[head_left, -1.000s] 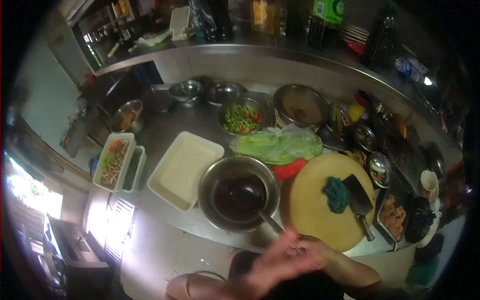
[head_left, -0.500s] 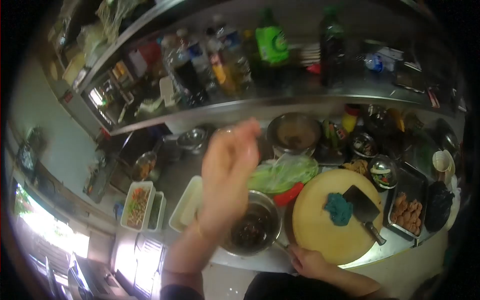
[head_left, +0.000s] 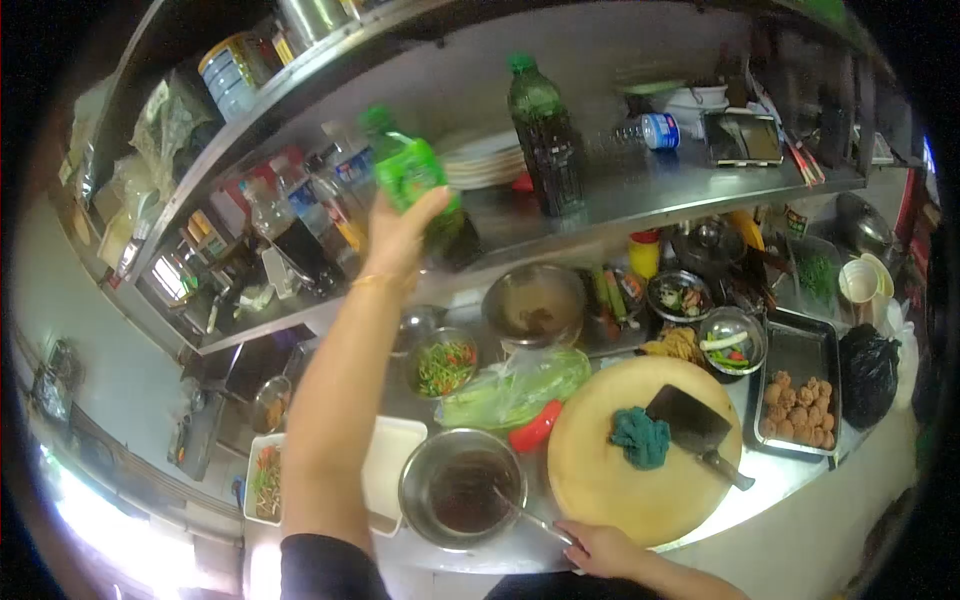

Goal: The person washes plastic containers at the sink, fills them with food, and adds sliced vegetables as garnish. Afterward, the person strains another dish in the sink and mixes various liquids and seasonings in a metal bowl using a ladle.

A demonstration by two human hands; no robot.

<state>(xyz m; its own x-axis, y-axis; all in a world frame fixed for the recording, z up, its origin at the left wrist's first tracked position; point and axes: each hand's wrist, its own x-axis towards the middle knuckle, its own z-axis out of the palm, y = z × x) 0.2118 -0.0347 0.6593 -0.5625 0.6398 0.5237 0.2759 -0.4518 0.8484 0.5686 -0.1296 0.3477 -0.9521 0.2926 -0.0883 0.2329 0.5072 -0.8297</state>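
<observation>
My left hand [head_left: 400, 230] is raised to the shelf and closed around the lower part of a bottle with a green cap and bright green label [head_left: 410, 172]. Dark contents show in the bottle's base. Low in front, my right hand [head_left: 602, 548] grips the long handle of a spoon-like metal utensil [head_left: 538, 518]. Its far end dips into a steel bowl [head_left: 410, 500] of dark brown sauce [head_left: 465, 492], so the tip's shape is hidden. Right of the bowl, a round chopping board [head_left: 590, 490] carries a cleaver [head_left: 690, 418] and a crumpled teal cloth [head_left: 640, 438].
Another dark bottle [head_left: 545, 140] and stacked plates [head_left: 482, 160] stand on the metal shelf [head_left: 640, 205]. Bagged greens [head_left: 520, 390] and a red pepper [head_left: 536, 427] lie behind the sauce bowl. At right is a tray [head_left: 800, 345] of brown balls.
My left hand has risen from above the counter to the shelf and taken hold of the green-labelled bottle. The view has shifted right; my right hand stays on the utensil.
</observation>
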